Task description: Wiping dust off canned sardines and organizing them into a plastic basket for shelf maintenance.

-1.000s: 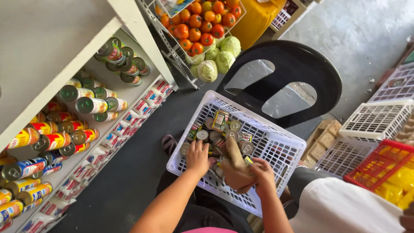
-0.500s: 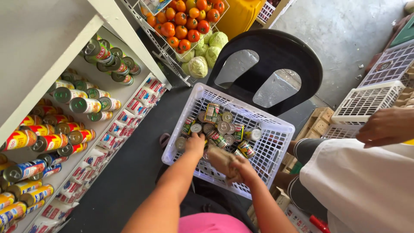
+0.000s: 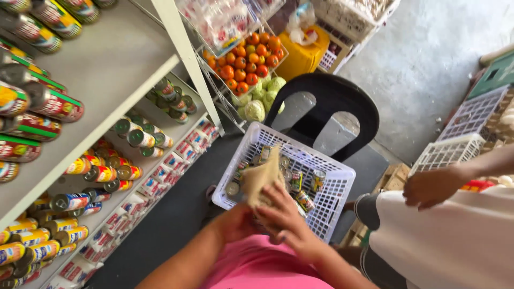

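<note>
- I see the white shelf [image 3: 107,69] stocked with cans laid on their sides in rows, easy to pick from.
- A white basket [image 3: 337,198] rests on the black chair [image 3: 326,101], raised within reach, full of small tins.
- My left hand [image 3: 235,222] and right hand [image 3: 286,217] both clasp a tan cloth [image 3: 262,179], lifted over the basket.
</note>
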